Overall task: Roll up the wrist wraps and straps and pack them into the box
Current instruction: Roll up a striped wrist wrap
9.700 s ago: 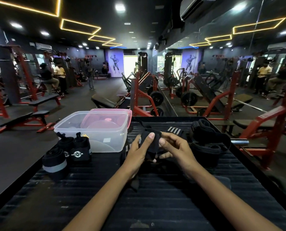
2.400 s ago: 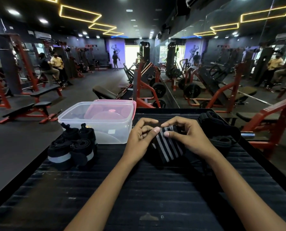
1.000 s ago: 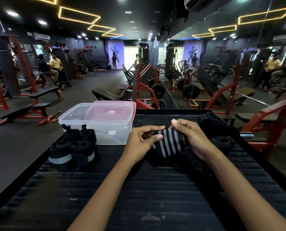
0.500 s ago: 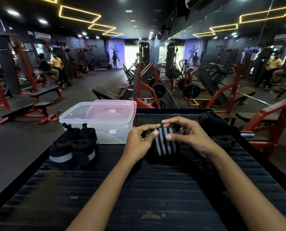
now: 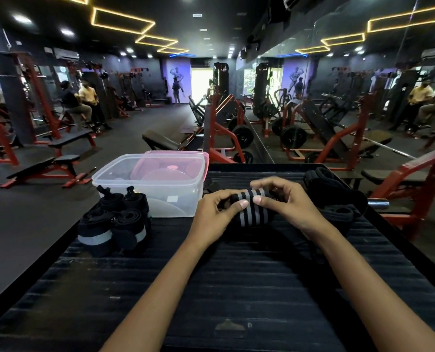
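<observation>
Both hands hold a black wrist wrap with grey stripes, rolled into a thick bundle just above the black ribbed bench top. My left hand grips its left end, thumb on the stripes. My right hand curls over its right end from above. A clear plastic box stands open at the back left, its pink lid leaning behind it. Several rolled black wraps stand in front of the box's left corner. A heap of loose black straps lies to the right of my right hand.
The bench top drops off at its left and right edges. Red gym machines, benches and weight plates fill the floor beyond. People sit far off at the left. A mirror wall covers the right side.
The striped wrap has been rolled tighter and turned on its side between my hands. My right fingers have shifted over the top of the roll.
</observation>
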